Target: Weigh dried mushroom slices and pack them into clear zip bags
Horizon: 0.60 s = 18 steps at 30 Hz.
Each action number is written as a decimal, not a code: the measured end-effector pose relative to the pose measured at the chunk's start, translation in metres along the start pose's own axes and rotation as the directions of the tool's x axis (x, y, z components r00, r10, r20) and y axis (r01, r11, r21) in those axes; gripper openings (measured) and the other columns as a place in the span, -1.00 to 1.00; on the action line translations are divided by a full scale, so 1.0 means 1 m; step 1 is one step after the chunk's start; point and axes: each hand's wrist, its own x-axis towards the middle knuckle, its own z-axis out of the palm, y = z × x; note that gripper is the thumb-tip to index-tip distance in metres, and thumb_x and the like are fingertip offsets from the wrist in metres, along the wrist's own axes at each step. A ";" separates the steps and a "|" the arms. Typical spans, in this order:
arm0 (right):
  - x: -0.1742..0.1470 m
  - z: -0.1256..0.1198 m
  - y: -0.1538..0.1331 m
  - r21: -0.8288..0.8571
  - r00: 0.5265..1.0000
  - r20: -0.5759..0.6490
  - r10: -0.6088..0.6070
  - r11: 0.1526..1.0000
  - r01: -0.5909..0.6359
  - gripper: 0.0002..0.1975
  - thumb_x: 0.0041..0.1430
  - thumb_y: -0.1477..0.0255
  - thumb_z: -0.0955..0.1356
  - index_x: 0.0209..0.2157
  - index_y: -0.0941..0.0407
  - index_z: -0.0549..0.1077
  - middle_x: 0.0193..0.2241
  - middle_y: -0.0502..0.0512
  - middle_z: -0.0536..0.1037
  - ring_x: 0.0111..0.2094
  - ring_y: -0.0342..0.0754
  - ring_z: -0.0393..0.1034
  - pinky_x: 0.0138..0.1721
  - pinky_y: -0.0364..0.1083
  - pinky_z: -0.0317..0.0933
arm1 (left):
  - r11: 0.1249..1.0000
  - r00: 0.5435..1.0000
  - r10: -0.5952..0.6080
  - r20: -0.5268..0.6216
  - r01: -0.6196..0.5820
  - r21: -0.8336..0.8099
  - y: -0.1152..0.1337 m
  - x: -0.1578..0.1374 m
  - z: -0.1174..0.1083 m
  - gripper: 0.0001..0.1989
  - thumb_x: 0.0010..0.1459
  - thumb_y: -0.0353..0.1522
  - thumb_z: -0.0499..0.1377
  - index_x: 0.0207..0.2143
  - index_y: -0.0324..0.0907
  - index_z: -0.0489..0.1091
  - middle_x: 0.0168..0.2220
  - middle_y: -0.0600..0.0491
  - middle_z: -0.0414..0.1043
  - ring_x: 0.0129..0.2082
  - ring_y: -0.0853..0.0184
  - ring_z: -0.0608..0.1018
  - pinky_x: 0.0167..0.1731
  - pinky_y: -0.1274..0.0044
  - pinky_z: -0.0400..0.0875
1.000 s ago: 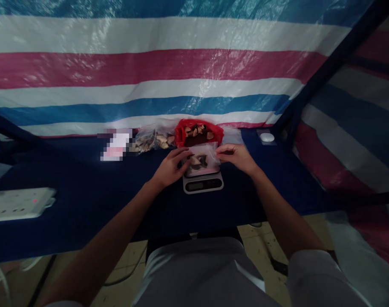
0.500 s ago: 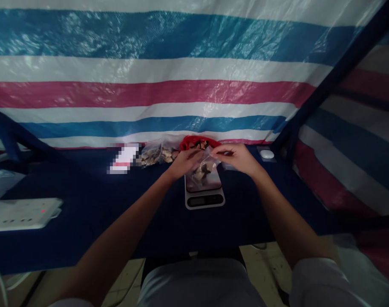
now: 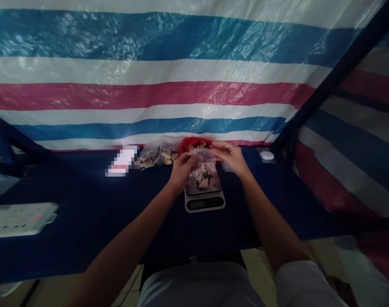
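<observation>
A small clear plastic bag [image 3: 203, 175] with several pale and dark dried pieces in it rests on the digital kitchen scale [image 3: 205, 204]. My left hand [image 3: 182, 170] is closed on the bag's upper left edge, thumb and fingers pinching the plastic. At the bag's upper right corner is my right hand [image 3: 231, 157], thumb and fingers drawn together on the plastic. Just behind the hands lies a red bag [image 3: 185, 144] of dark and tan pieces, partly covered by them. The scale's display looks dark; no digits can be read.
To the left of the red bag lies a larger clear bag [image 3: 151, 157] of dried pieces, beside a blurred-out bright phone-like shape [image 3: 122, 160]. A white power strip [image 3: 21, 218] is at the left. A small white case [image 3: 266, 155] sits at the right. Striped sheeting [image 3: 168, 94] hangs behind the table.
The small bag now lies flatter on the scale, its pieces showing more clearly. My left hand has moved slightly down; my right has shifted slightly left. The view has tilted a little.
</observation>
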 end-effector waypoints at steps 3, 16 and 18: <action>0.000 0.011 0.012 0.088 0.987 0.000 0.161 0.983 -0.160 -0.55 -0.08 0.02 0.56 -0.22 0.01 0.65 -0.24 0.06 0.71 -0.16 0.09 0.62 -0.23 0.01 0.54 | 0.999 0.996 0.009 -0.087 -0.013 -0.046 -0.008 -0.001 0.001 -0.57 -0.13 -0.12 0.49 -0.34 -0.19 0.48 -0.35 0.07 0.58 -0.34 0.34 0.61 -0.26 0.48 0.53; -0.006 0.022 0.035 0.252 0.967 -0.092 0.238 0.945 -0.209 -0.51 -0.16 -0.02 0.59 -0.32 0.06 0.62 -0.41 0.04 0.66 -0.37 0.00 0.58 -0.33 -0.02 0.52 | 0.961 0.981 0.194 0.001 -0.191 0.198 -0.007 0.021 -0.013 -0.69 0.10 -0.12 0.41 -0.41 -0.20 0.62 -0.43 0.03 0.62 -0.41 0.30 0.59 -0.29 0.48 0.51; -0.009 0.022 0.036 0.281 0.959 -0.124 0.253 0.936 -0.211 -0.50 -0.17 -0.01 0.59 -0.30 0.07 0.62 -0.41 0.03 0.66 -0.36 0.01 0.59 -0.35 -0.04 0.52 | 0.958 0.977 0.214 0.001 -0.210 0.194 -0.010 0.023 -0.016 -0.71 0.08 -0.14 0.42 -0.43 -0.19 0.62 -0.46 0.05 0.60 -0.43 0.33 0.57 -0.32 0.51 0.48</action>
